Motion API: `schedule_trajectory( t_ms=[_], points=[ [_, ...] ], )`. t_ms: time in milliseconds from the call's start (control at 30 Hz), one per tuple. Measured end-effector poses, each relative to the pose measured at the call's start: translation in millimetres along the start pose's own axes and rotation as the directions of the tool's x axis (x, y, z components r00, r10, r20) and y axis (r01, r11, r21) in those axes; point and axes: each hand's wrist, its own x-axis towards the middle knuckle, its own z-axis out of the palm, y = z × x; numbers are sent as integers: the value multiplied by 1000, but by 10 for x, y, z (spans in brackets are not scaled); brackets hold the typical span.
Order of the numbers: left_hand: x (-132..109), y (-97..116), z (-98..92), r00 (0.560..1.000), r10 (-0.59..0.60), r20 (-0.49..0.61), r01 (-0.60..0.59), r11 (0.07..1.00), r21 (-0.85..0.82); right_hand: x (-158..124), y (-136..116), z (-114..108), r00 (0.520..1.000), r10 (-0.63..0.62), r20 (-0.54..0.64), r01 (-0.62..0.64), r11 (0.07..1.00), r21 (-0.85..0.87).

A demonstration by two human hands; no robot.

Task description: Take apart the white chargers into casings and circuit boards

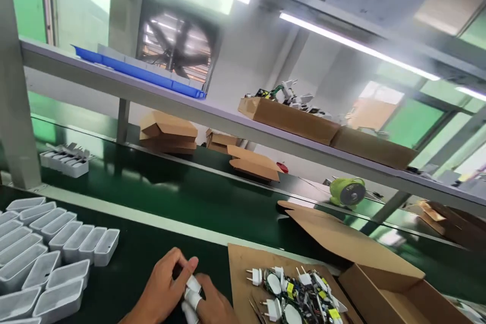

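Observation:
My left hand (167, 283) is at the bottom edge with its fingers curled around a small white plastic part (193, 283). My right hand (214, 304) is close beside it, fingers wearing white finger cots and pinched on the same white part. Both hands hover over the dark green work surface (140, 258). Just right of them lies a brown cardboard tray (243, 258) holding several white plug pieces and green circuit boards (299, 293).
Rows of empty white charger shells (41, 258) cover the left of the bench. A dark green conveyor belt (190, 192) runs behind. An open cardboard box (383, 283) sits at the right. A shelf (228, 116) above carries a blue tray (140, 73) and cardboard boxes (288, 119). A green fan (347, 191) stands beyond the belt.

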Motion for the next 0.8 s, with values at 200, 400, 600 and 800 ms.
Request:
schedule_trajectory(
  t_ms=[200,400,600,800],
  points=[
    [47,-60,-269,990,13,-137,-30,992,-119,186,-94,-395,960,-71,-271,66,997,-28],
    [49,-138,-319,990,7,-139,-23,993,-115,256,-150,-434,982,0,-186,28,989,148],
    [-98,-135,-254,932,333,142,-336,942,1,54,-53,-153,988,99,-115,-71,971,230],
    [-124,-157,-213,956,237,175,-249,967,50,-74,17,-7,943,257,-209,-204,948,246]
  ],
)
